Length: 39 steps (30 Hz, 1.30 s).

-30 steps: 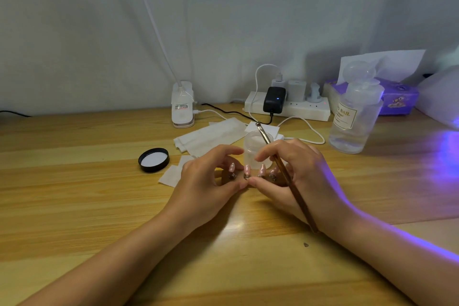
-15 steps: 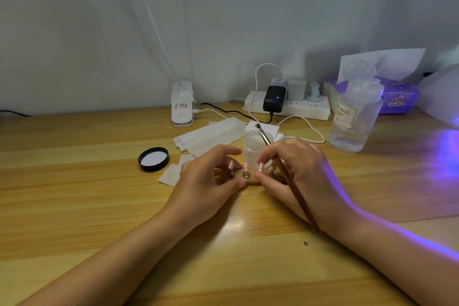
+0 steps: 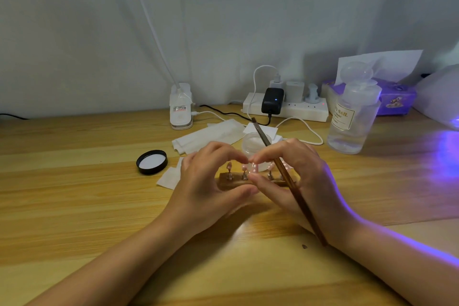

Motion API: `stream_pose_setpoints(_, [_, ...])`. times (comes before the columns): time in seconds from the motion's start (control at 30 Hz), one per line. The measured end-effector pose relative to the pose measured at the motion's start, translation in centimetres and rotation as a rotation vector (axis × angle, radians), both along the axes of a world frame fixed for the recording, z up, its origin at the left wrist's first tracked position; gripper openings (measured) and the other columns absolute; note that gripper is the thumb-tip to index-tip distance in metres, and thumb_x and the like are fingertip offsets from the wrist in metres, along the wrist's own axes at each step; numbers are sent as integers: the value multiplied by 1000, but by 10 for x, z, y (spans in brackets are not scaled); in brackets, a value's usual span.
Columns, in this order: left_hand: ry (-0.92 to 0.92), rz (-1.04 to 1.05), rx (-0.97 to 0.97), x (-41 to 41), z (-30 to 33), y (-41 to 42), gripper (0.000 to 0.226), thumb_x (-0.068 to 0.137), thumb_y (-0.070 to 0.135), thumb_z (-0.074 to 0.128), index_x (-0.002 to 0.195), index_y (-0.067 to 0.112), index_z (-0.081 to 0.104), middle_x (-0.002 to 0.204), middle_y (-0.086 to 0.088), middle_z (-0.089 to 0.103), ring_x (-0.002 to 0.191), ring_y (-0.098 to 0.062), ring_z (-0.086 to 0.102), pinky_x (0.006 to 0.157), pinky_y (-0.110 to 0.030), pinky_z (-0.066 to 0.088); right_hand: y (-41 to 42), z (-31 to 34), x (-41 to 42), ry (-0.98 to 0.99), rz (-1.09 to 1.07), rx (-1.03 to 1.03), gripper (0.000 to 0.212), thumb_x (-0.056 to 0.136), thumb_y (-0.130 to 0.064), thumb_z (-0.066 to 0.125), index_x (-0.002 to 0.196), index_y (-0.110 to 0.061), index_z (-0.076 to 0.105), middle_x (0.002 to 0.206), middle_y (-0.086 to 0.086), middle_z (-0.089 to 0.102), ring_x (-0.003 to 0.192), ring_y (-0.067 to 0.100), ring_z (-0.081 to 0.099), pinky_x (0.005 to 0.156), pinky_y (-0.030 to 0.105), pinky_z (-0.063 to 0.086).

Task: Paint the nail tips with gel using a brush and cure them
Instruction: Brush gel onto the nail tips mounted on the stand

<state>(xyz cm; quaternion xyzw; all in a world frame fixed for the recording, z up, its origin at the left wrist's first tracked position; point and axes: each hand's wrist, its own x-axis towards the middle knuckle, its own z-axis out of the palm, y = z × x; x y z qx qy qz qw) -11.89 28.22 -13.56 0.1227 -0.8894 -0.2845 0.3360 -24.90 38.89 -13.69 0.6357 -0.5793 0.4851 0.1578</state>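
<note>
Curling around a small brown wooden stand [image 3: 233, 182] on the pale wooden desk [image 3: 74, 206], both hands meet above it. The left hand [image 3: 211, 186] grips the stand's near left end between thumb and fingers. The right hand [image 3: 298, 179] pinches one of the pink nail tips [image 3: 254, 169] standing on metal pegs, with a long brown-handled brush [image 3: 285, 176] tucked between its fingers. A clear gel jar [image 3: 253, 143] sits just behind; its black round lid [image 3: 152, 162] lies to the left.
</note>
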Motion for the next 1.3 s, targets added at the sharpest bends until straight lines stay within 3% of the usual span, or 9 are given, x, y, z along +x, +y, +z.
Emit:
stream_pose_setpoints(0.1, [51,-5,-45,0,-1,1,20,70,51,55,88,42,53,96,18,57,96,-1,53,97,-47,32,1,2,4,-51,63,-7,19,76,-29,64,93,-22,59,87,-5,63,83,10,59,72,43,51])
stream_pose_setpoints(0.4, [196,3,-144,1,-2,1,16,74,39,60,87,30,62,87,17,62,87,-3,57,85,-48,39,3,6,8,-107,52,9,21,75,-35,62,92,-28,53,87,-7,64,83,5,57,74,44,51])
stream_pose_setpoints(0.53, [258,2,-96,0,-2,-2,17,74,36,64,90,29,65,86,15,64,83,-3,59,75,-53,45,4,7,7,-211,35,48,29,71,-46,62,96,-38,50,93,-11,62,86,1,57,78,22,48])
stream_pose_setpoints(0.6, [292,-6,-29,0,0,-2,20,74,31,67,94,26,67,85,14,64,80,-1,59,74,-41,48,5,8,5,-291,33,33,25,77,-44,64,98,-35,54,92,-15,61,83,-1,58,72,11,45])
stream_pose_setpoints(0.7, [323,-14,42,0,0,-2,21,75,13,71,95,18,68,82,10,66,77,-1,61,71,-14,46,7,16,-1,-460,49,-2,18,89,-38,47,97,-30,61,73,-12,66,61,3,58,57,12,45])
stream_pose_setpoints(0.83, [303,-2,96,3,2,-3,17,74,20,70,91,22,69,84,13,69,77,-4,64,74,-20,50,6,38,-16,-609,19,35,35,81,-46,39,75,-26,68,52,-18,60,58,-8,57,59,3,40])
stream_pose_setpoints(0.9, [302,-6,129,3,3,-2,16,73,20,67,88,21,69,83,12,69,76,-5,64,74,-22,51,0,49,-27,-587,-54,128,31,83,-47,44,71,-29,66,54,-25,61,61,-12,57,56,2,40])
stream_pose_setpoints(1.03, [296,-5,150,3,4,-2,16,74,11,69,86,22,68,82,9,70,78,-7,64,75,-25,52,-19,58,-42,-407,-135,290,25,84,-39,60,65,-23,57,46,-10,59,46,-5,56,46,5,40])
stream_pose_setpoints(1.3, [281,10,200,3,4,-1,17,76,-1,69,85,12,70,82,2,70,80,-14,63,76,-30,51,-58,51,-38,-175,-195,508,36,81,-37,66,57,-17,48,53,-5,48,50,5,45,50,19,33])
